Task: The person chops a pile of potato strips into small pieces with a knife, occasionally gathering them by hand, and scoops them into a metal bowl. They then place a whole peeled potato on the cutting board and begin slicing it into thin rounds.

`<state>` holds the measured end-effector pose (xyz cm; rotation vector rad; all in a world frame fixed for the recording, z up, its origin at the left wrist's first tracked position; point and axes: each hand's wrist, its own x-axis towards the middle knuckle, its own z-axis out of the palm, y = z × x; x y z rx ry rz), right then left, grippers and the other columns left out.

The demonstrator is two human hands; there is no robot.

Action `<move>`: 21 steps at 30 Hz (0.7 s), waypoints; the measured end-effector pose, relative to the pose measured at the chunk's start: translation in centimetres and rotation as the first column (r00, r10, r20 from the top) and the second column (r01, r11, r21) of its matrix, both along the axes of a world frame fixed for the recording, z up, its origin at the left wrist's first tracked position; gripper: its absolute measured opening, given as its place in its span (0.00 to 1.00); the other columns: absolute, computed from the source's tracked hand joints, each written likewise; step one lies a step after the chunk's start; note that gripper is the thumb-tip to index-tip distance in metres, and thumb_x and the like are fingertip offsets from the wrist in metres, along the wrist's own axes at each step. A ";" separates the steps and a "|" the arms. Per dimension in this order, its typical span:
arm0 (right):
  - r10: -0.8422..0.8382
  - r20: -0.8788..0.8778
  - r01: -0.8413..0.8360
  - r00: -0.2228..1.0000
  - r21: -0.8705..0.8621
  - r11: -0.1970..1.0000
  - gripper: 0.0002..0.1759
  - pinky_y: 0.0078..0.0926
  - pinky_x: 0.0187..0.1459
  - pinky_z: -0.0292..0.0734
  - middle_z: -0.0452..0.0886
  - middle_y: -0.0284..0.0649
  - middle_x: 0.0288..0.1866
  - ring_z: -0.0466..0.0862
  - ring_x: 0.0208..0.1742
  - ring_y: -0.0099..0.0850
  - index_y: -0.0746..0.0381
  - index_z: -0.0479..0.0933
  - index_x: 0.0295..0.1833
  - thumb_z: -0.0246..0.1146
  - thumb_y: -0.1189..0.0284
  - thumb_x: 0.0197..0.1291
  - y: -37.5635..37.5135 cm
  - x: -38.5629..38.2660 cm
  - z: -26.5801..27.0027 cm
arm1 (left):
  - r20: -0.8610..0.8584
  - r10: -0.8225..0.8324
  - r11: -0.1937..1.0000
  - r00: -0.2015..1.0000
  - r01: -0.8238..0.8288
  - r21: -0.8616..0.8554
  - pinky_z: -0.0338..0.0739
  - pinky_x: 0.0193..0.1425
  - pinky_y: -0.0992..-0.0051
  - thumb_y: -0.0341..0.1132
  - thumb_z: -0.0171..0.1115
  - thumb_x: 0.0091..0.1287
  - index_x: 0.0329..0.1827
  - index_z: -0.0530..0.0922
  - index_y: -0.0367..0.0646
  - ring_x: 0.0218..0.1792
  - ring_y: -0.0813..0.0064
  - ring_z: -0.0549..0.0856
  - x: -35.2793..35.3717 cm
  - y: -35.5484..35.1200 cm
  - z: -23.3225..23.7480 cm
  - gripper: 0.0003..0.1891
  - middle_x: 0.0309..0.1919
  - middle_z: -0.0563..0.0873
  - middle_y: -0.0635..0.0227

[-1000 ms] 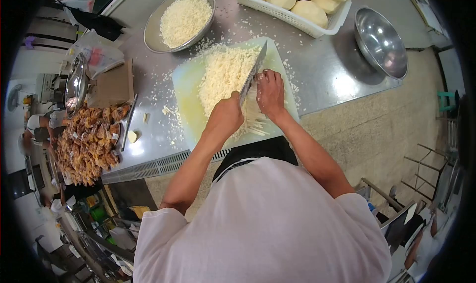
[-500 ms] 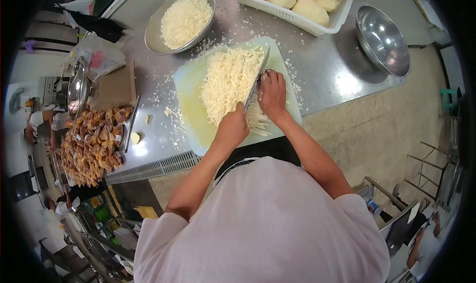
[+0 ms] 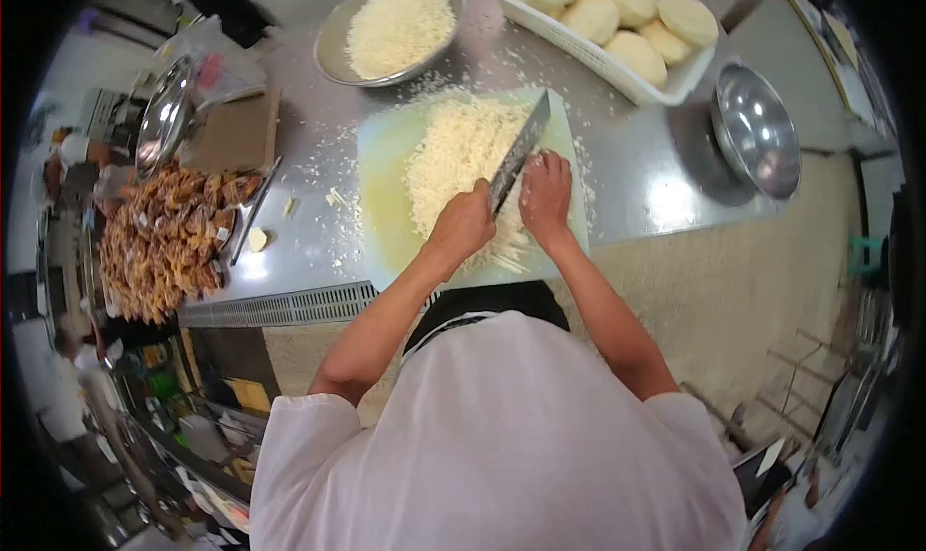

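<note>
Left hand (image 3: 463,225) clenched around the handle of the cleaver (image 3: 521,151); blade slants across the cutting board (image 3: 381,194), tip toward its far edge; right hand (image 3: 546,189) just beside the blade, fingers curled, pressing down on pale cut strips (image 3: 506,257) at the board's near right corner; whether it grips them, cannot tell; heap of minced white bits (image 3: 463,155) fills the board's middle, left of the blade; beyond the board, a steel bowl (image 3: 333,40) of the same mince and a white basket (image 3: 617,73) of peeled roots; right of the board, an empty steel bowl (image 3: 757,131); well left, fried pieces (image 3: 159,242).
</note>
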<state>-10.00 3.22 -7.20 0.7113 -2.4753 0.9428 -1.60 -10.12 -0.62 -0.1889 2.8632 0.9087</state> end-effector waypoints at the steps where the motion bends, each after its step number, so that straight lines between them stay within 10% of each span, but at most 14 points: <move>1: 0.015 0.020 -0.015 1.000 -0.017 1.000 0.11 0.44 0.50 0.67 0.73 0.48 0.47 0.71 0.49 0.48 0.66 0.74 0.43 0.57 0.80 0.52 0.1 0.1 0.1 | 0.011 -0.029 0.999 1.000 0.029 -0.030 0.76 0.36 0.49 0.22 0.55 0.54 0.41 0.68 0.28 0.32 0.41 0.83 -0.3 -0.3 0.9 0.12 0.25 0.81 0.38; 12: 0.230 0.129 -0.205 0.965 -0.180 0.962 0.06 0.41 0.47 0.69 0.75 0.48 0.41 0.73 0.43 0.48 0.65 0.73 0.41 0.55 0.80 0.58 2.0 -1.7 1.6 | 0.033 0.141 0.988 0.989 -0.138 -0.073 0.76 0.35 0.50 0.21 0.55 0.53 0.43 0.68 0.28 0.31 0.40 0.83 3.6 -2.9 3.7 0.14 0.24 0.81 0.39; 21: 0.310 0.180 -0.286 0.934 -0.148 0.947 0.14 0.40 0.63 0.67 0.76 0.50 0.57 0.73 0.61 0.49 0.64 0.74 0.54 0.54 0.76 0.63 0.9 -6.5 1.7 | 0.027 0.258 0.966 0.966 -0.257 -0.035 0.77 0.39 0.50 0.21 0.55 0.54 0.43 0.69 0.29 0.33 0.39 0.83 5.3 -5.7 4.9 0.13 0.26 0.81 0.39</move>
